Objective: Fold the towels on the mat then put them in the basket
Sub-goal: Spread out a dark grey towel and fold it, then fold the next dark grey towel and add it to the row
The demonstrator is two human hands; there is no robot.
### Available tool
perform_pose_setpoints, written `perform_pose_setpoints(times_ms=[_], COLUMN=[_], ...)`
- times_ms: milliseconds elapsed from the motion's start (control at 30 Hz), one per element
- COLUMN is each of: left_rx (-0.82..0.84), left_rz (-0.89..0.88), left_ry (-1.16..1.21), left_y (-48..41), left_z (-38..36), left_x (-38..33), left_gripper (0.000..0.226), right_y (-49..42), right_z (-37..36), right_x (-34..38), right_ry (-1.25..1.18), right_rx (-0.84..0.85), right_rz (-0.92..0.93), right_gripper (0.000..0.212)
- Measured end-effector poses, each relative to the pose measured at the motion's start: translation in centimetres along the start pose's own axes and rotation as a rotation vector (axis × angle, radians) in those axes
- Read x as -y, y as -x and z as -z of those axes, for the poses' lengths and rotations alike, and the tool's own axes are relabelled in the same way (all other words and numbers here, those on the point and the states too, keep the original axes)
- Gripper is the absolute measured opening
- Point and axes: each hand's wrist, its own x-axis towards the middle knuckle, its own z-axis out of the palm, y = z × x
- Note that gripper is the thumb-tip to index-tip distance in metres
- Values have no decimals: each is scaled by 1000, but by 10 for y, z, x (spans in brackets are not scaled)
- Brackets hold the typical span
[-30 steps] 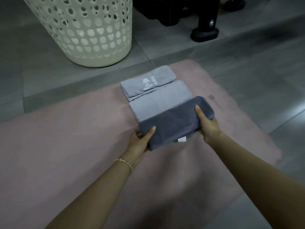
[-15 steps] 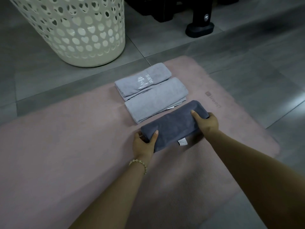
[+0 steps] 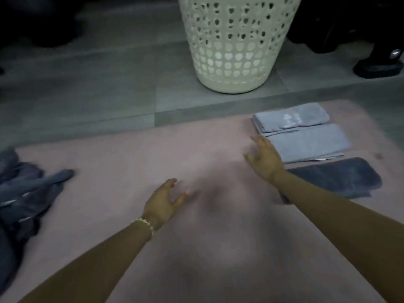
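Left hand (image 3: pixel 162 202), right hand (image 3: pixel 265 158) empty, spread.

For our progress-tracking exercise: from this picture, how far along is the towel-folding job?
Done: three folded towels lie on the right of the mat. In hand: nothing; left hand and right hand hover open over it. Left: the crumpled dark pile at the left edge needs folding, then everything goes into the basket.

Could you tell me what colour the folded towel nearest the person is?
The towel is dark grey; head view.
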Motion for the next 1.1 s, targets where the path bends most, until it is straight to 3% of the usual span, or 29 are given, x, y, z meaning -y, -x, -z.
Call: perform_pose_setpoints(times_ms=[133, 200, 300, 367, 500, 567, 733, 900, 1000, 1100], left_rx=[-99, -154, -211, -255, -504, -585, -398, -495, -504, -531], left_rz=[188, 299, 368, 356, 321, 395, 611, 577, 548, 538], left_ry=[-279, -277, -245, -300, -385, -347, -193, -202, -270, -166], left_y=[47, 74, 105, 118, 132, 139, 158, 161, 152, 146], left_z=[65, 86, 111, 128, 167, 177, 164, 165, 174, 179], left_x=[105, 153, 211, 241, 287, 308, 349, 372, 384, 391], left_gripper=[68, 71, 80, 90, 88, 82, 91, 65, 37, 22], right_y=[24, 43, 69, 83, 103, 112, 131, 137, 137, 135], right_z=[-87, -127, -177, -204, -250, -269, -301, -310, -315, -315], right_x=[83, 109, 145, 170, 217, 232, 231, 224, 220, 220], right_ry=[99, 207, 280, 287, 219, 240, 427, 472, 468, 493], right_rx=[372, 528, 632, 668, 705, 729, 775, 691, 657, 672], right_rz=[269, 367, 428, 460, 504, 536, 605, 621, 625, 621], right_gripper=[63, 67, 69, 70, 70, 70, 76, 91, 90, 90])
